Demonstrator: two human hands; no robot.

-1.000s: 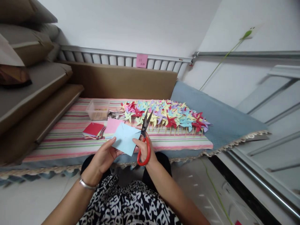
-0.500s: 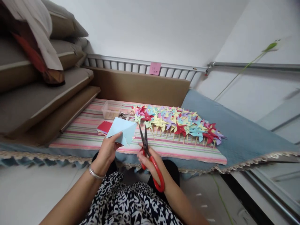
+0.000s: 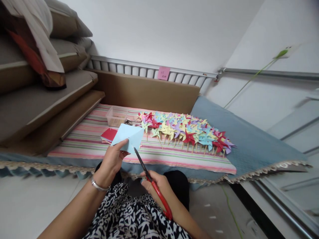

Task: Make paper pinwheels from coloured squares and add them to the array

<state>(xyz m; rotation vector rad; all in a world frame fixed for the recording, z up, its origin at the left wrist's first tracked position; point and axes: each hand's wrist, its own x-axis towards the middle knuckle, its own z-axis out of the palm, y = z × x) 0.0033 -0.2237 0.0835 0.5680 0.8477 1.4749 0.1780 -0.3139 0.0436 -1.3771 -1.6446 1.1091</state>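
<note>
Paper in light blue is being pinched between thumb and fingers of the left hand above a striped cloth, while red-handled scissors are being gripped in the curled right hand, blade tips at the paper's lower edge, with pinwheels being carried by the cloth beyond.

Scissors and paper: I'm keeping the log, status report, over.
Left hand holding blue paper. Right hand holding scissors, tips close to paper. Pinwheels beyond, apart from both hands.
</note>
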